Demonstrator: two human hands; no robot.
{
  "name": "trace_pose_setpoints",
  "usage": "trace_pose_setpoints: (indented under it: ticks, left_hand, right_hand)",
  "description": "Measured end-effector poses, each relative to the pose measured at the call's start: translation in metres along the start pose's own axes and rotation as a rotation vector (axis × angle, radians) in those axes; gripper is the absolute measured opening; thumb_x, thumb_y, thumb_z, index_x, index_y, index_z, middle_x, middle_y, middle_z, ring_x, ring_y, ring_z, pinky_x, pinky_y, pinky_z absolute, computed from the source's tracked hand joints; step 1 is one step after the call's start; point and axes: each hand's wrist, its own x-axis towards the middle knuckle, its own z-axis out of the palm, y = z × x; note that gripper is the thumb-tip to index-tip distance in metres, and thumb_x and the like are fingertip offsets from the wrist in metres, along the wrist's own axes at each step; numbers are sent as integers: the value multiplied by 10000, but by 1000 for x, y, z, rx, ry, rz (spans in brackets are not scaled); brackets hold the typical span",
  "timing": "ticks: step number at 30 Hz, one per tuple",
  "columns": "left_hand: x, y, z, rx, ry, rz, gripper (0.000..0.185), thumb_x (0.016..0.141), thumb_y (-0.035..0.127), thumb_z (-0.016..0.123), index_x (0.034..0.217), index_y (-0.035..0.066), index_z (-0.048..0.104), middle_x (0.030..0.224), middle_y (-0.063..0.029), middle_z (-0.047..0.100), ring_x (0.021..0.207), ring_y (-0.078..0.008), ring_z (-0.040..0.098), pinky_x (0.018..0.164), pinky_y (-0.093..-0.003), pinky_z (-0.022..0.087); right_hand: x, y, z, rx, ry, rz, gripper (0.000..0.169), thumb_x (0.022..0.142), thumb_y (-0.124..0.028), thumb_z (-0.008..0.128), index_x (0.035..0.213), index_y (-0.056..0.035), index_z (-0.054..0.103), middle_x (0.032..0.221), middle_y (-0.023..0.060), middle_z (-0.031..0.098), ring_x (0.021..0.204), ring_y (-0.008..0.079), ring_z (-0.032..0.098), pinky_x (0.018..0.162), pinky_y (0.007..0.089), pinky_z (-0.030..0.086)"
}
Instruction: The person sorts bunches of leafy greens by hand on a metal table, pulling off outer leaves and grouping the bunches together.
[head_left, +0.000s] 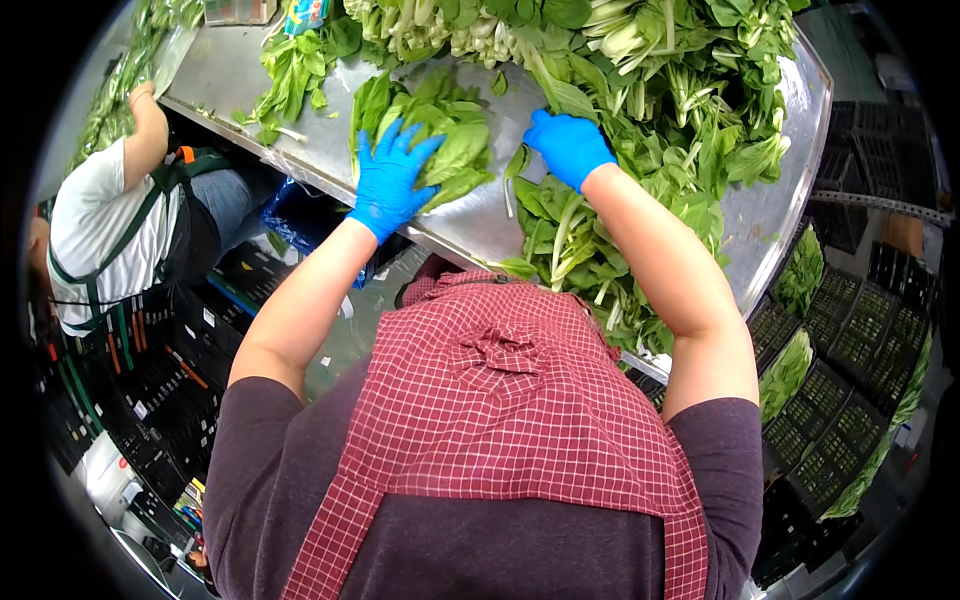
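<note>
My left hand (394, 180), in a blue glove, lies with its fingers spread against the near left side of a pile of leafy greens (457, 139) on the metal table (480, 217). To the right, my blue-gloved right hand (571, 148) has its fingers curled in beside the big heap of greens (667, 127). Whether something is pinched in those fingers is hidden. One loose leaf (516, 162) with a thin stem lies just left of that hand. Below my right forearm more leafy greens (559, 225) spread toward the table's near edge.
A smaller bunch of greens (292, 75) lies at the table's left, near a clear plastic container (240, 10). At the left a co-worker (127, 210) touches plastic-wrapped greens (120, 97). Black crates (840, 300) stand at the right; more black crates (157, 367) are stacked lower left.
</note>
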Motion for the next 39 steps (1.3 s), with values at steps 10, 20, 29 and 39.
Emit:
trace_pose_setpoints:
  ticks: [10,20,29,39]
  left_hand:
    - [-1,-14,-5,12,-12,-137,748,709,400,744,1376,233,453,1442,-133,371,1388,-349,250,1112,-631,100]
    - [3,-13,-43,-269,280,-38,774,670,429,790,1348,197,496,1411,-204,376,1294,-411,338,1083,-512,266]
    - [29,-110,44,-647,328,-298,509,862,343,669,1256,36,571,1223,-234,575,1157,-324,539,1007,-375,404]
    - [45,-51,-19,-126,586,-195,440,799,364,712,1142,95,653,1188,-212,586,1097,-372,536,931,-457,422]
  right_hand:
    - [-53,-5,-50,345,206,15,149,825,-162,599,971,-144,620,1051,89,599,885,292,651,683,408,536]
    - [-157,-28,-78,1098,973,318,306,779,32,702,1037,-67,572,1247,140,548,1127,246,558,948,352,463]
    - [-235,-36,3,1355,861,776,230,853,19,639,1061,-47,566,1266,135,530,1041,177,567,809,261,503]
    - [-236,-43,-16,1129,712,974,478,810,-60,725,1251,-28,543,1129,58,607,634,57,446,602,211,433]
